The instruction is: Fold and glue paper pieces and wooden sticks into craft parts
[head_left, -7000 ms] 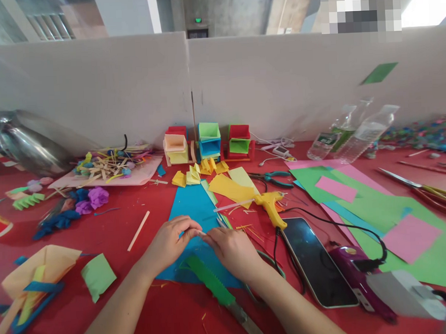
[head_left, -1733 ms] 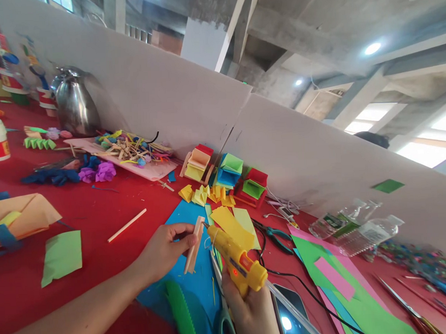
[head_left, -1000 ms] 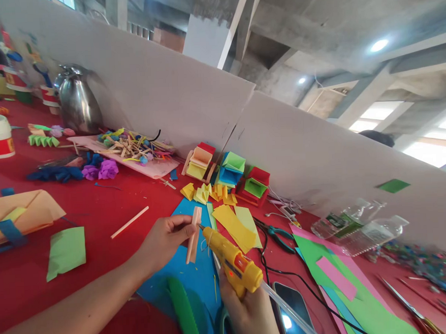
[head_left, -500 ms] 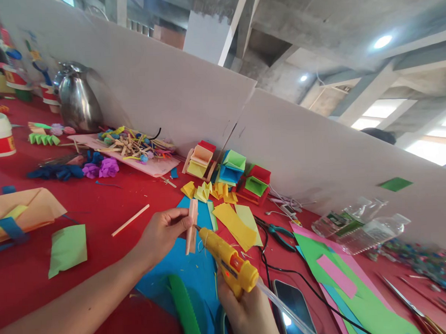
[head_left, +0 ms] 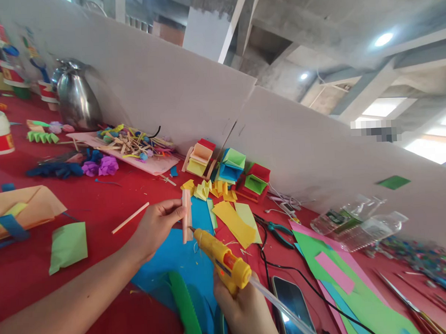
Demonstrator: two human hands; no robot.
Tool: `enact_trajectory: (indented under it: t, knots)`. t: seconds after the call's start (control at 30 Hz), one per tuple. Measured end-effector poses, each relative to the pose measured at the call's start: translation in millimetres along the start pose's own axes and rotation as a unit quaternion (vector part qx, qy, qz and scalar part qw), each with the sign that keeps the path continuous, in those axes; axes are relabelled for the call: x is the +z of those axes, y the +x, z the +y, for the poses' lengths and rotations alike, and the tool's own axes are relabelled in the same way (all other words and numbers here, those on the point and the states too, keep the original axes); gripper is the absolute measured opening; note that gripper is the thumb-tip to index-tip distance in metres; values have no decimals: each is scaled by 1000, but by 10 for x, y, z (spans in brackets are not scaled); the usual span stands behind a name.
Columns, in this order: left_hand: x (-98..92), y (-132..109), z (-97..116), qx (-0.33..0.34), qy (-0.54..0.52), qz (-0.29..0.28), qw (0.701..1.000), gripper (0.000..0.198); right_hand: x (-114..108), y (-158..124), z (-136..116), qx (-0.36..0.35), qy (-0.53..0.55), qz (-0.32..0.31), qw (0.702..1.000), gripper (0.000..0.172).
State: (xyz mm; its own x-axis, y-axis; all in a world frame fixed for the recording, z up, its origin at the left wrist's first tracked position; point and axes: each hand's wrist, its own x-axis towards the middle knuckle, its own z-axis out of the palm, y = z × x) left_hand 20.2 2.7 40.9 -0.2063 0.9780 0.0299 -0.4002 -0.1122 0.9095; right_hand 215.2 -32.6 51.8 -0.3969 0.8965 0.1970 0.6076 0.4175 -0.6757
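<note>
Between the thumb and fingers of my left hand point(head_left: 161, 224) stands a pale wooden craft stick point(head_left: 187, 215), nearly upright. It looks doubled, with a peach layer along it. My right hand point(head_left: 242, 304) is wrapped round the grip of a yellow hot glue gun point(head_left: 221, 255), whose clear glue stick point(head_left: 284, 309) trails out of the back. The nozzle tip is at the lower part of the craft stick; whether it touches cannot be made out. Blue paper point(head_left: 157, 275) lies beneath both hands, with a green scalloped strip point(head_left: 185, 306) on it.
Yellow paper point(head_left: 235, 223) and small folded paper pieces point(head_left: 200, 160) lie beyond my hands. To the right are pliers point(head_left: 281, 233), a black cord, a phone point(head_left: 293, 306), coloured sheets point(head_left: 361, 289), plastic bottles point(head_left: 371, 229) and scissors point(head_left: 406, 299). A metal jug point(head_left: 78, 97) stands at back left.
My left hand has shifted slightly left and up with the craft stick. The glue gun has followed slightly left, its nozzle now lower along the stick.
</note>
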Motion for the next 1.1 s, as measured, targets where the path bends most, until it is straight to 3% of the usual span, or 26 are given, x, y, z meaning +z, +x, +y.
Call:
enact_trajectory:
  t: [0.73,0.87,0.93,1.0,1.1]
  knots:
    - [-96,123,-21,-13,-95,71,993,29,28,17,-38,-20,-51,17,998,11]
    - [-118,143,-22,5,-98,88,991,28,-33,67,74,-24,-80,78,993,12]
    - [-130,151,-37,2,-98,84,992,28,-152,112,161,12,-146,133,980,15]
    - [-136,153,-63,-5,-95,80,992,29,-312,155,271,96,-246,168,950,18]
    - [-125,134,-101,-10,-80,71,994,31,-545,195,461,210,-329,141,910,26]
